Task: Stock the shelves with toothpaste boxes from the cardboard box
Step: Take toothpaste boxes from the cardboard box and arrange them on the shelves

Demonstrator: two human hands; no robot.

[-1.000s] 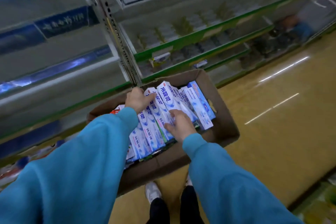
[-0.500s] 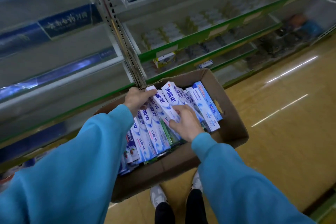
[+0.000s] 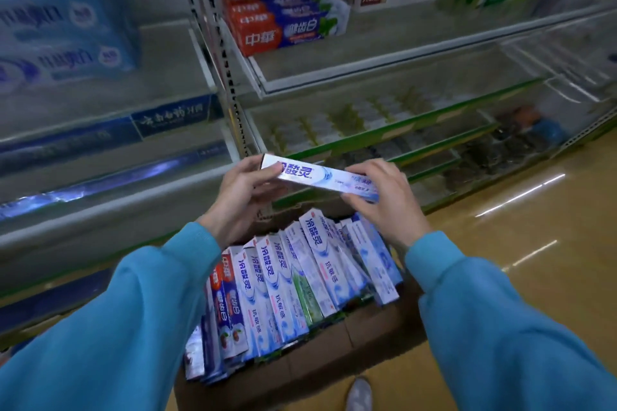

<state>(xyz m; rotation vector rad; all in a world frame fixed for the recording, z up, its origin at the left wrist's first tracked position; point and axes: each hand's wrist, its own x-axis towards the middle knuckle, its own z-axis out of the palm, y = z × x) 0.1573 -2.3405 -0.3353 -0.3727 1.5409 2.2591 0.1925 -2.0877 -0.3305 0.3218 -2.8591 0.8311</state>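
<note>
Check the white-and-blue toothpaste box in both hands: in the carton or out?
Out. Left hand and right hand hold the toothpaste box above the cardboard box.

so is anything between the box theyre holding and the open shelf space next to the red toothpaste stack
Nothing visible blocks it. Both hands, left hand and right hand, hold the white toothpaste box in open air, lower than the shelf, whose bare surface right of the red boxes looks free.
</note>
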